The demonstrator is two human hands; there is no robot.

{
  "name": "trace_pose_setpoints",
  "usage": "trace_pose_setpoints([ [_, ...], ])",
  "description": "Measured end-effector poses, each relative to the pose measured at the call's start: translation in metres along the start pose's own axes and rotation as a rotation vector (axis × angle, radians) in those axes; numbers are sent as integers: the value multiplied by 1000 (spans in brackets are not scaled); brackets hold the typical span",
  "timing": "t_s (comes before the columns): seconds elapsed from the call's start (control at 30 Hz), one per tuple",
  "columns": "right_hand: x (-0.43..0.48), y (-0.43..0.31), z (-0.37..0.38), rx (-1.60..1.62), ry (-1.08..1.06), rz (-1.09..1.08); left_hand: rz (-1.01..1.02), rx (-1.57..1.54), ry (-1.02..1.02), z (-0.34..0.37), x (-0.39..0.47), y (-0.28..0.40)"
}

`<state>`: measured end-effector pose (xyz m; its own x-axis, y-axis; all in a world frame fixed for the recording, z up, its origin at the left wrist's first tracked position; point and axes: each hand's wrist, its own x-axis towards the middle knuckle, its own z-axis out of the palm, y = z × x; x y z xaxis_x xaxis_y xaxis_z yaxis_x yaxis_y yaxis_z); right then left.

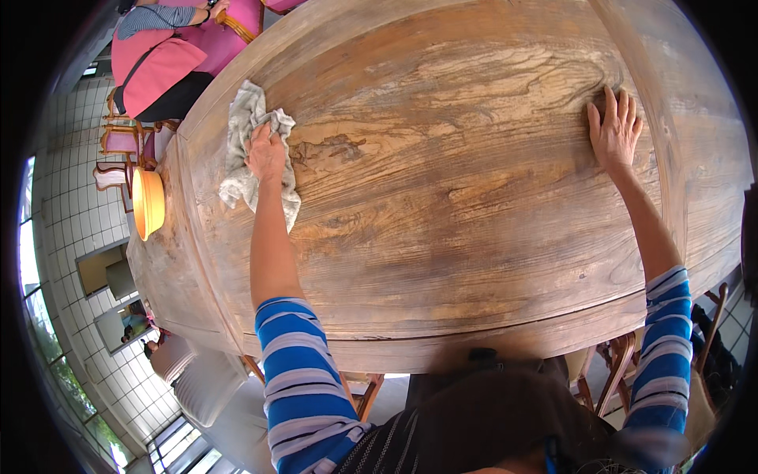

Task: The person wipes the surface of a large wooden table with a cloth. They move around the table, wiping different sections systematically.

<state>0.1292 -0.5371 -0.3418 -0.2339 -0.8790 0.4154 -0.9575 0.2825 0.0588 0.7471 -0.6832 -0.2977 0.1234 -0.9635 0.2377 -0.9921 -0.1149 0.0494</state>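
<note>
My left hand [266,153] presses down on a crumpled grey-and-white cloth [237,178] at the left part of a large wooden table [450,237]. Part of the cloth is bunched under my fingers, and its folds spread out on either side. Bare and palm down, my right hand [617,129] rests on the tabletop far to the right, fingers spread, close to a raised or inlaid wood strip [675,154]. The tabletop has strong grain, with a dark rough patch [331,148] just right of the cloth.
A yellow plastic basin [148,203] stands at the table's left end. Beyond the far-left edge, a person in a pink apron [155,77] has a hand on a pink upholstered chair [237,26]. Wooden chairs [121,139] line the left, and more chair frames [616,373] sit below the near edge.
</note>
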Motion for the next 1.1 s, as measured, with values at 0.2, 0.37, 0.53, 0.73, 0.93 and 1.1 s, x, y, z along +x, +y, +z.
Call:
trace_pose_setpoints([
  [0.2,0,-1,0,-18,16,-6,277,-240,127,18,-19,89],
  [0.37,2,0,-3,1,-18,7,385,-282,79,5,-40,102],
  [0.53,2,-4,-4,7,-24,16,240,-292,84,-13,-51,42],
  [0.73,0,-4,-2,1,9,-9,372,-420,116,18,-50,155],
  [0.93,3,-1,-3,27,-14,15,508,-421,94,16,-46,232],
  [1.1,1,-1,-5,13,-41,11,362,-345,45,-2,-62,115],
])
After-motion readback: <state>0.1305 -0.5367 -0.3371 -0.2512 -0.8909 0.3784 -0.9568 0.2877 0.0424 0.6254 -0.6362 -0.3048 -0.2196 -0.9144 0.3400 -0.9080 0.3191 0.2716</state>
